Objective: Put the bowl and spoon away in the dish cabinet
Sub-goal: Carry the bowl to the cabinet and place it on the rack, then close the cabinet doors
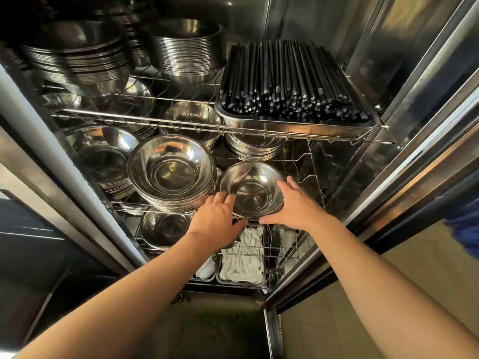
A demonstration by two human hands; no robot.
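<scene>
A shiny steel bowl (255,193) sits upright at the front right of the middle wire shelf (315,167) in the open dish cabinet. My left hand (216,218) has its fingers curled over the bowl's left rim. My right hand (296,204) lies spread against the bowl's right side, with the thumb under its front edge. The bowl stands beside a tall stack of like bowls (172,174). White spoons (242,265) lie in steel trays on the shelf below my hands. I see no spoon in either hand.
The top shelf carries stacks of steel bowls (188,50) and a tray of black chopsticks (293,81). More bowl stacks (103,156) fill the left of the middle shelf, and one stack (164,228) sits lower left. The cabinet door frame (404,141) rises at the right.
</scene>
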